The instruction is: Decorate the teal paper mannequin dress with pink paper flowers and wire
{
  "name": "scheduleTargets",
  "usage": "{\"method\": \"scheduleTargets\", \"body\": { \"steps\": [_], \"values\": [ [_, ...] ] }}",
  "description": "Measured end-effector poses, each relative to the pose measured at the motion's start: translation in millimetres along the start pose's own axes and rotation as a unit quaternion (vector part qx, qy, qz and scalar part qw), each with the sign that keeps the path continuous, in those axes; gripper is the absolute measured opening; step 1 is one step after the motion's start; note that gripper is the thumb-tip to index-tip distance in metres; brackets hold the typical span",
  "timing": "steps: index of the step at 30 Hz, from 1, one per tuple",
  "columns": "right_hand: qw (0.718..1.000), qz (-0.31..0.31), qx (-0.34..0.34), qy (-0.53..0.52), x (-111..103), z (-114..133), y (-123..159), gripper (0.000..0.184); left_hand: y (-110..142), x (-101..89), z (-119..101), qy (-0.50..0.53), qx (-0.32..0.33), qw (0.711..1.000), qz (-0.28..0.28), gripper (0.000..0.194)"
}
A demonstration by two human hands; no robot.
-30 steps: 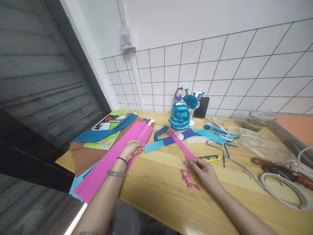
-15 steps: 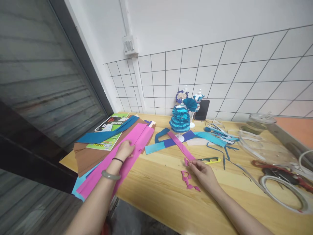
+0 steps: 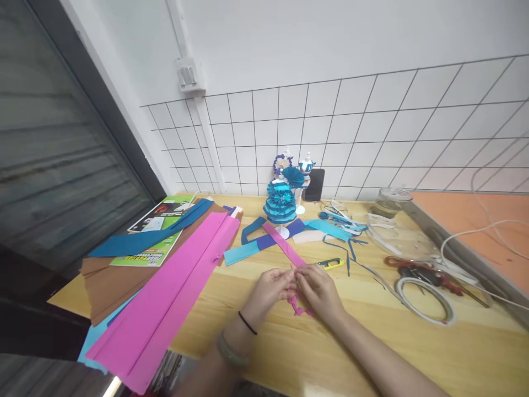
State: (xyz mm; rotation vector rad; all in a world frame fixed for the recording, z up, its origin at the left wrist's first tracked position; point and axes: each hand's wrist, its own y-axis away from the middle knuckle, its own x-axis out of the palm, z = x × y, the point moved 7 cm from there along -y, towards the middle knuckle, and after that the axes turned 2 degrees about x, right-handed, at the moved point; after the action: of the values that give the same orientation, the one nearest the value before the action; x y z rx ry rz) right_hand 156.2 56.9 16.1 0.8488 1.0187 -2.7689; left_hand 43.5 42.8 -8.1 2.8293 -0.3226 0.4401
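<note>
My left hand [image 3: 268,289] and my right hand [image 3: 320,289] meet fingertip to fingertip at the near end of a narrow pink crepe-paper strip [image 3: 284,241]. Both are closed in a pinch. The right fingers grip the strip's end; what the left fingertips pinch is hidden between the hands. Crumpled pink scraps [image 3: 295,305] lie just below. Behind the right hand rests a small yellow-handled cutting tool [image 3: 332,263]. The strip runs back across a light blue and purple strip [image 3: 243,252] to the base of a mini dress form in a pleated turquoise dress [image 3: 281,205].
Large pink folded sheets [image 3: 173,281] lie at left over brown paper [image 3: 105,284], beside a green magazine [image 3: 165,248] and a dark teal strip [image 3: 144,238]. A roll of tape [image 3: 448,317], cables, a glass jar [image 3: 388,204] and ribbon scraps are at right. A phone [image 3: 315,184] leans on the wall.
My left hand has left the large pink sheets and come right to join my right hand, which stays at the pink strip's end. The view has turned slightly right.
</note>
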Motion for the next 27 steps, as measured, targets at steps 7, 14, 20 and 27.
{"method": "scheduleTargets", "body": {
  "steps": [7, 14, 20, 27],
  "values": [
    [0.997, -0.012, -0.049, 0.051, -1.8, 5.8, -1.4, 0.014, -6.0, -1.2, 2.4, 0.066, 0.001, 0.995, -0.073, 0.035],
    [0.995, -0.036, -0.048, 0.078, -10.2, 8.8, -2.8, 0.014, -6.8, 8.7, 2.2, 0.088, 0.016, 0.990, -0.105, 0.030],
    [0.992, -0.022, -0.056, 0.107, -11.4, 15.4, -4.2, 0.016, -11.3, 20.9, 2.4, 0.119, 0.047, 0.988, -0.085, 0.030],
    [0.995, -0.035, -0.048, 0.075, -16.4, 18.0, -5.5, 0.023, -15.5, 21.4, -5.2, 0.151, 0.079, 0.982, -0.084, 0.023]
  ]
}}
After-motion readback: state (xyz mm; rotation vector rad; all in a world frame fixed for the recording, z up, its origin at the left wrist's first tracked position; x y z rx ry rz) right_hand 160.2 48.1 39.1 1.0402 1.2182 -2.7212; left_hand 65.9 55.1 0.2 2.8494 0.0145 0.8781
